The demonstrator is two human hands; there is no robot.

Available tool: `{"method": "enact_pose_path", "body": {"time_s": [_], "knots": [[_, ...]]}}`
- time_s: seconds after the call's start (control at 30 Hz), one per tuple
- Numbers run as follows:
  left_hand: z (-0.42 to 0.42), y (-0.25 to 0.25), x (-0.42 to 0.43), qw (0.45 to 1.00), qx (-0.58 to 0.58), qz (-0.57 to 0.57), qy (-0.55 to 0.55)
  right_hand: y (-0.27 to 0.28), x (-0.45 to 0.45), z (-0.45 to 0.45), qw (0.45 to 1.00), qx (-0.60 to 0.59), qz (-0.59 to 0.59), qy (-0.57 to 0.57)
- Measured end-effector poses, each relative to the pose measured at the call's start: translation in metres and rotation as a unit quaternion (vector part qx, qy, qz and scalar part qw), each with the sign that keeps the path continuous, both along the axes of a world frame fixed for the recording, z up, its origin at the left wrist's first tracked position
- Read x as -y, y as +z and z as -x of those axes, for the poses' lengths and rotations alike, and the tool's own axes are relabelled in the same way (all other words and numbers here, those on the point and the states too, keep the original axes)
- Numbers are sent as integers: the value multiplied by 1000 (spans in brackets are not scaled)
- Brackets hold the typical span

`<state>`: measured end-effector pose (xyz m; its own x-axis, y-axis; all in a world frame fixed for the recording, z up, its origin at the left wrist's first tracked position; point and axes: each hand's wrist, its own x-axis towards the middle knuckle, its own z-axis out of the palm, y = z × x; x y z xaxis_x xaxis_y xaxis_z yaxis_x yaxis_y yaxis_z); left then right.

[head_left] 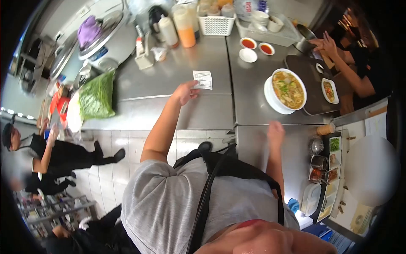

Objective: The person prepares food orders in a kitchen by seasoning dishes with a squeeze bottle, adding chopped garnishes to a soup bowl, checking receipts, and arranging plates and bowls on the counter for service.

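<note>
My left hand (185, 93) reaches over the steel counter with its fingers apart. Its fingertips are at the lower left edge of a small printed paper slip (203, 80) lying there; whether they touch it is hard to see. My right hand (276, 133) is just below a large white bowl (270, 100), apart from it. That hand is blurred and its fingers do not show clearly. The bowl holds noodle soup (289, 90) topped with chopped greens.
Two sauce dishes (248, 43) and a white dish (248, 55) sit behind the bowl. A dark tray (315, 108) carries a small dish of food (330, 90). A co-worker's hands (330, 44) are at the upper right. Bagged greens (97, 95) lie left; topping containers (335, 144) stand right.
</note>
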<state>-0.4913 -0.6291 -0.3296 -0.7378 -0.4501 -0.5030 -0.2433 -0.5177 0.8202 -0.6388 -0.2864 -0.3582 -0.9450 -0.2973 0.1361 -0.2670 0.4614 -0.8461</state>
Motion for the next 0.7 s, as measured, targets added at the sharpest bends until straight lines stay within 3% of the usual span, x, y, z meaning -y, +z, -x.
{"method": "enact_pose_path", "body": {"time_s": [0.03,0.07,0.1,0.17,0.23,0.33,0.4,0.47,0.5,0.6,0.7], "knots": [[-17,-9,-2,1000,6,-5,8,28,27,-22,971,149,20,184],[-31,-19,-4,1000,11,-10,15,23,50,-34,893,285,62,343],[-45,-25,-6,1000,15,-15,20,26,70,-50,858,231,5,459],[-64,-25,-18,999,18,3,35,33,116,-73,865,35,-36,499],[-70,-26,-27,998,22,43,32,24,154,-80,876,15,-62,478],[-74,-33,-34,993,41,105,-42,-7,194,-91,908,-119,-104,388],[-76,-43,-35,968,9,233,-92,-21,204,-99,916,-157,-161,332],[-79,-49,-35,923,-29,354,-146,-29,207,-105,921,-181,-188,287],[-81,-50,-28,854,14,495,-157,-31,208,-105,925,-191,-186,272],[-78,-45,-15,779,63,611,-127,-33,209,-106,931,-202,-172,251],[-74,-52,-7,731,26,665,-148,-36,208,-106,935,-201,-162,242]]}}
